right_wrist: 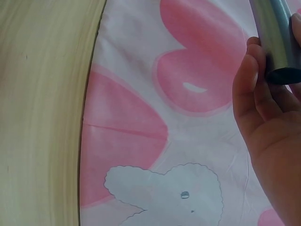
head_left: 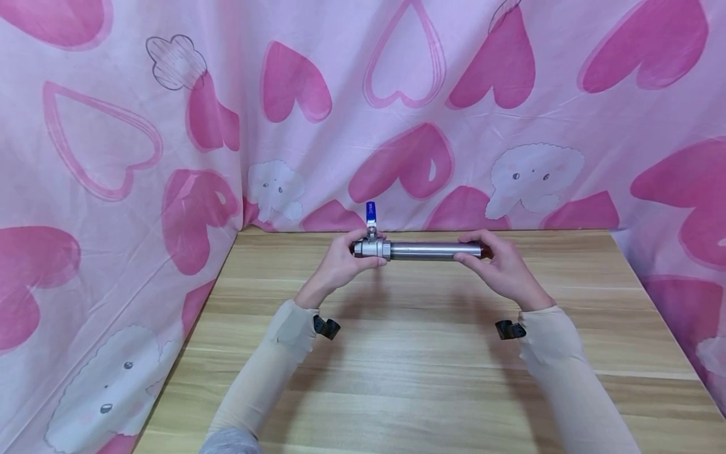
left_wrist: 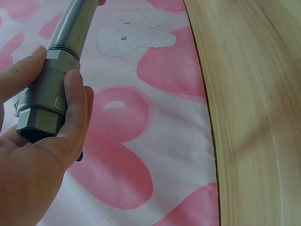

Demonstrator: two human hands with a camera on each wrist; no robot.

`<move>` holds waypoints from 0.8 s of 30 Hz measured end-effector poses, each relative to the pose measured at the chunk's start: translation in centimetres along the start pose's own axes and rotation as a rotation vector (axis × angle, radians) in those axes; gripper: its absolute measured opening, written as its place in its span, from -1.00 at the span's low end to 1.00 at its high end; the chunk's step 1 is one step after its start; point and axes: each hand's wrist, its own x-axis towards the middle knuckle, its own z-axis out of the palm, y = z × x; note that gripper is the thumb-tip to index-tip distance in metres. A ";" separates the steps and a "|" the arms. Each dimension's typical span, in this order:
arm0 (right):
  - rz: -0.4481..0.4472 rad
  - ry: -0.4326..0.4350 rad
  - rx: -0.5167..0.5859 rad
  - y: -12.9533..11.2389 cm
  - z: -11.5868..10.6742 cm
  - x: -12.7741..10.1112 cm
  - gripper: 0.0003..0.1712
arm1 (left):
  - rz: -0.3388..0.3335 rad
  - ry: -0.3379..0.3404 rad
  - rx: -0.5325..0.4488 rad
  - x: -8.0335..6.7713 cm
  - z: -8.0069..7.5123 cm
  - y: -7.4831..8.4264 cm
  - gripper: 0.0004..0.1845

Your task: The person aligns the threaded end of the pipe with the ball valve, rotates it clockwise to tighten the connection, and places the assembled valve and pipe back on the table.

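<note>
A steel pipe [head_left: 433, 250] with a metal ball valve [head_left: 371, 247] screwed on its left end is held level above the far part of the wooden table [head_left: 408, 353]. The valve's blue handle [head_left: 370, 213] stands upright. My left hand [head_left: 340, 263] grips the valve body [left_wrist: 44, 101], fingers and thumb curled round it. My right hand [head_left: 499, 261] grips the pipe's right end [right_wrist: 275, 40], fingers wrapped over it. Both hands are bare, with beige sleeves down to the wrists.
A pink cloth with hearts and white cartoon shapes [head_left: 397, 107] hangs behind the table and down both sides. The table's far edge [head_left: 425, 231] lies just behind the pipe. Bare wood stretches between my forearms.
</note>
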 end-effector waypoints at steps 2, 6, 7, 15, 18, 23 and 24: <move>0.003 -0.003 0.002 0.0 0.0 0.0 -0.68 | -0.003 -0.003 -0.002 0.0 0.0 0.0 -0.48; -0.003 -0.005 0.011 0.0 0.0 0.0 -0.69 | -0.002 -0.004 -0.003 0.1 0.0 -0.1 -0.48; -0.004 -0.006 0.014 0.0 0.1 0.0 -0.69 | -0.001 -0.004 -0.001 0.1 0.0 -0.1 -0.48; 0.022 -0.013 0.042 -0.1 0.2 -0.1 -0.67 | -0.003 0.001 0.011 0.1 0.0 -0.2 -0.49; 0.035 -0.016 0.056 -0.3 0.2 -0.1 -0.65 | -0.011 0.000 0.012 0.1 -0.1 -0.2 -0.48; 0.025 -0.023 0.093 -0.6 0.1 -0.1 -0.54 | -0.027 -0.003 0.005 0.1 -0.2 -0.1 -0.49; 0.019 -0.026 0.095 -0.6 0.1 -0.1 -0.52 | -0.029 -0.004 0.000 0.1 -0.2 -0.1 -0.49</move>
